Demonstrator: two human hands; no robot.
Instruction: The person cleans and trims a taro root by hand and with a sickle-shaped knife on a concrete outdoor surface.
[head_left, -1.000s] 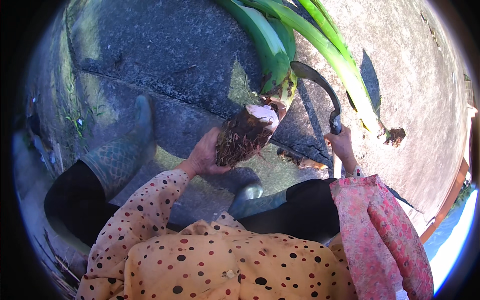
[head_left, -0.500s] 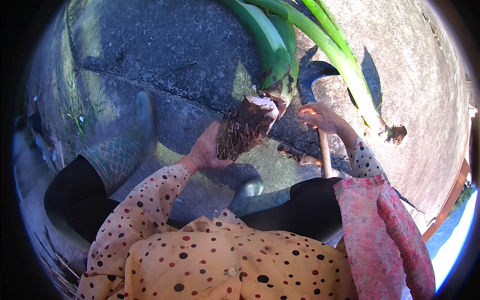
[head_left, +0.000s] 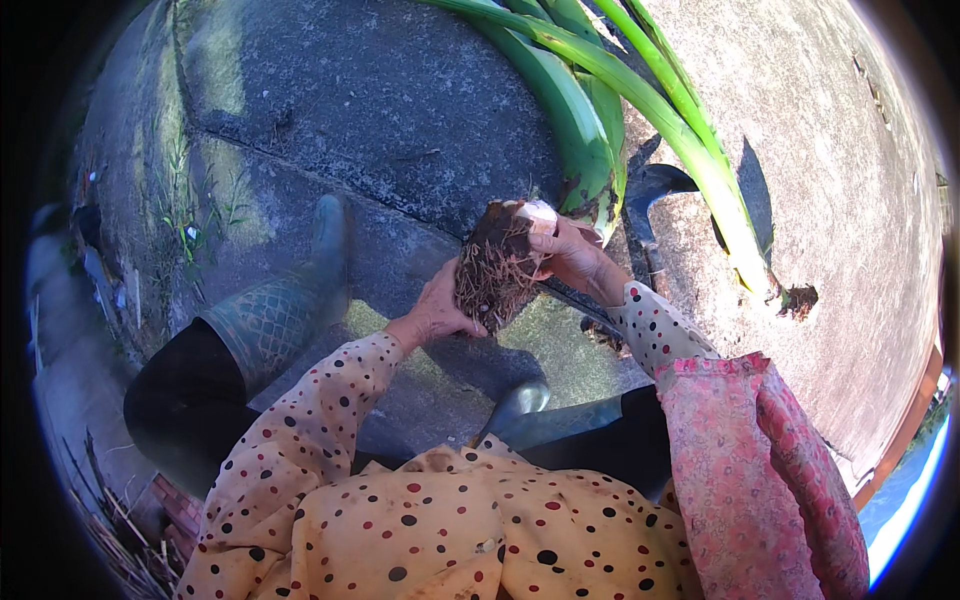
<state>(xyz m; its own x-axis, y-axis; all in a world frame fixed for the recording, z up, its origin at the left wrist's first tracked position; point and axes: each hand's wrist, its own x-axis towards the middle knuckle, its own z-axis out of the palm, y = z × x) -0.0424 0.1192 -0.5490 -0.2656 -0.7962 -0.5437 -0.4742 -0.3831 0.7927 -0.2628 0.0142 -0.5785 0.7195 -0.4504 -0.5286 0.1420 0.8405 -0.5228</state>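
A brown, hairy root clump (head_left: 492, 265) with a pale cut top is held over the ground between both my hands. My left hand (head_left: 437, 308) grips its lower left side. Around the upper right, by the pale end, my right hand (head_left: 578, 257) is closed on it, partly hiding that end. Just behind lie thick green leaf stalks (head_left: 590, 150); whether the clump is joined to them cannot be made out. Another long green stalk (head_left: 690, 130) stretches to the right, ending in a small rooted base (head_left: 797, 300).
A sickle (head_left: 655, 185) with a dark curved blade lies right of the stalks. My boots (head_left: 275, 310) rest on cracked concrete (head_left: 400, 100). Weeds (head_left: 185, 215) grow along a crack at the left, and dry sticks (head_left: 125, 530) lie at lower left.
My right hand has moved left from beside the sickle and taken hold of the root clump. My left hand keeps its grip. The whole view has shifted slightly.
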